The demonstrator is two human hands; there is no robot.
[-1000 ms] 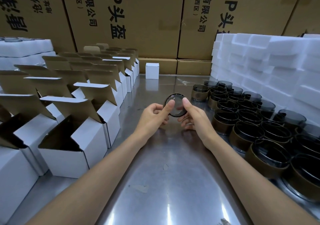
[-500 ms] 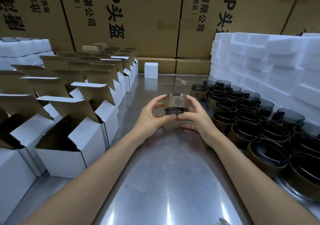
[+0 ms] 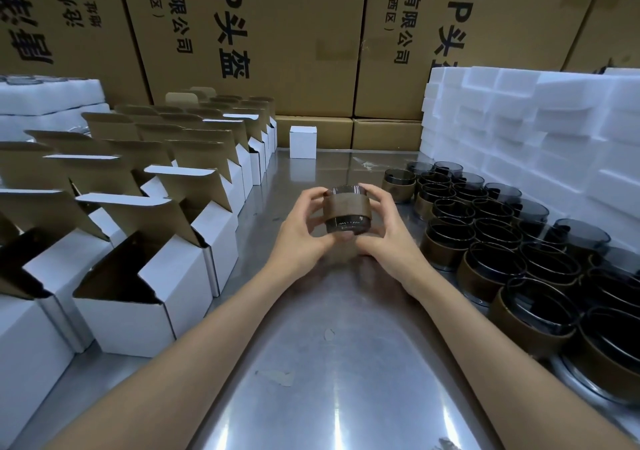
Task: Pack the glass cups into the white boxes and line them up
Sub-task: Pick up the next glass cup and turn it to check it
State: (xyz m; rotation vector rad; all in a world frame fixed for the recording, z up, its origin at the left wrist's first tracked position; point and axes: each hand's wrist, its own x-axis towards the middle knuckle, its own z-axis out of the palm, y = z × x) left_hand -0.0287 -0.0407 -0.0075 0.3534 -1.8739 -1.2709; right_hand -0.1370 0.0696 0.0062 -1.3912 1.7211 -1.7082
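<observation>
Smoked glass with a brown band round its middle: that is the glass cup we hold upright between both hands, above the middle of the steel table. Its dark rim shows above the band, and its thick clear base catches small glints below it. Our left hand curls round the cup's left side, with fingers over the far rim and the thumb low near the base. Our right hand mirrors it on the right side, fingertips hooked over the far rim and the thumb tucked under the base. Both forearms reach in from the lower corners and meet at the cup.

Just right of our hands stand the other glass cups, many of them, upright and packed rim to rim in rows that run to the near right edge. Behind them rises a stack of white foam blocks. Left of our hands, the open white boxes sit in rows with their brown-lined flaps raised, the nearest one near our left forearm. One closed white box stands alone at the far end of the table. Large brown cartons with black print wall off the back.
</observation>
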